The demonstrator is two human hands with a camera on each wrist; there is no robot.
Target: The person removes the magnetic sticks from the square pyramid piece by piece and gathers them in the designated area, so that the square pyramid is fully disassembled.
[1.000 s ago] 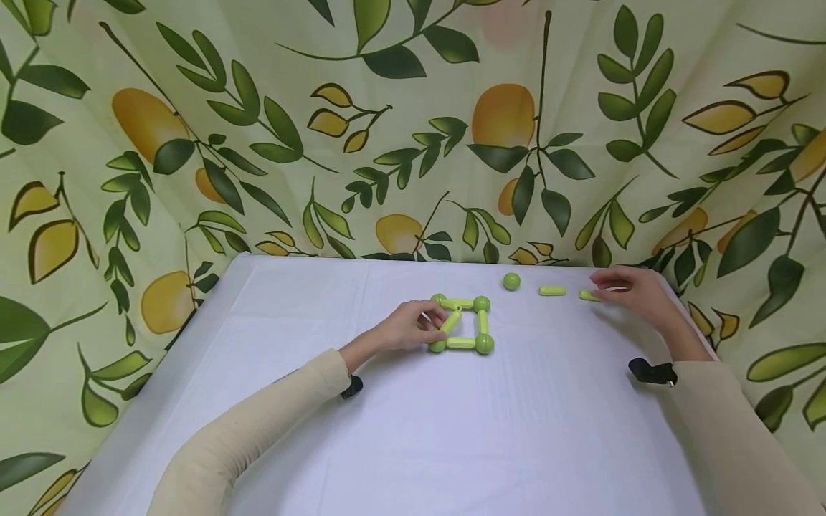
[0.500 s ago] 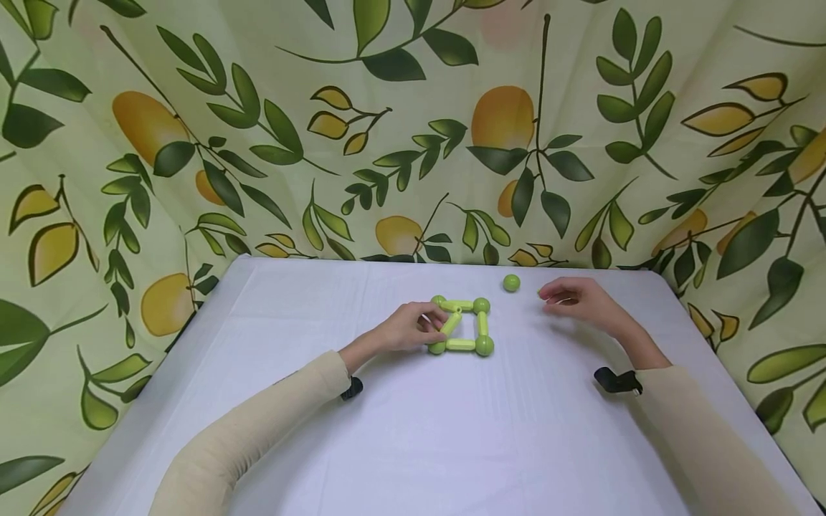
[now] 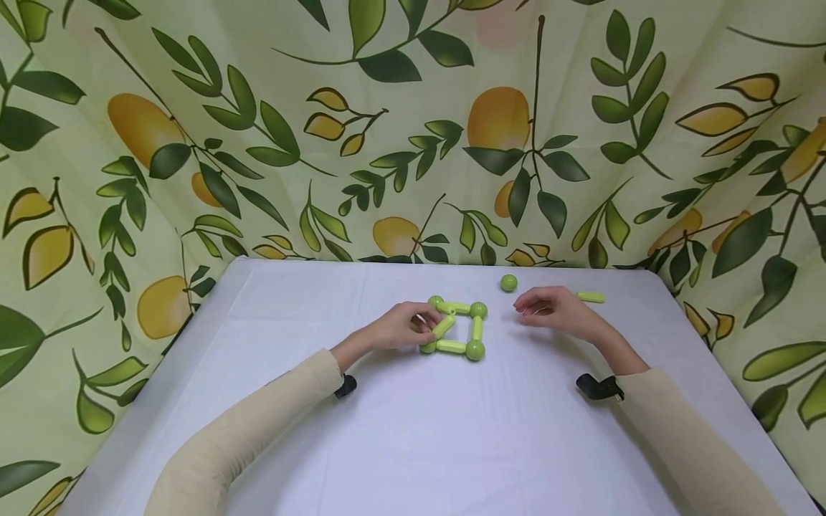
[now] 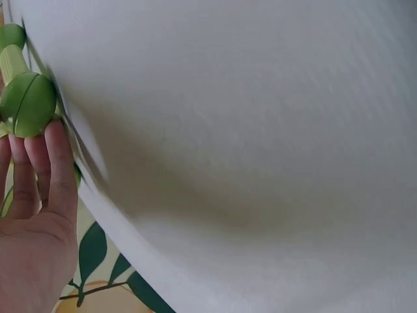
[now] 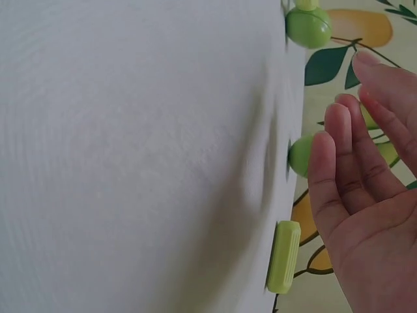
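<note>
A light-green square of toy building rods and green balls point(image 3: 476, 330) lies on the table in the head view. At its left side my left hand point(image 3: 403, 326) holds a slanting rod point(image 3: 444, 326) by its lower end, close to the corner ball. In the left wrist view, my fingertips touch a green ball point(image 4: 29, 104). My right hand point(image 3: 558, 312) hovers to the right of the square, its fingers loosely bent. Nothing shows between those fingers in the right wrist view point(image 5: 365, 169). One loose rod point(image 3: 590, 297) lies just behind that hand.
A loose green ball point(image 3: 508, 283) rests near the table's back edge. The white-covered table point(image 3: 419, 430) is backed by a leaf-and-fruit patterned curtain point(image 3: 413, 143). Black straps sit at both wrists.
My right hand has moved left, away from the loose rod at the far right, which shows beside it. One of two loose rods is no longer visible in the head view. The left hand stays put.
</note>
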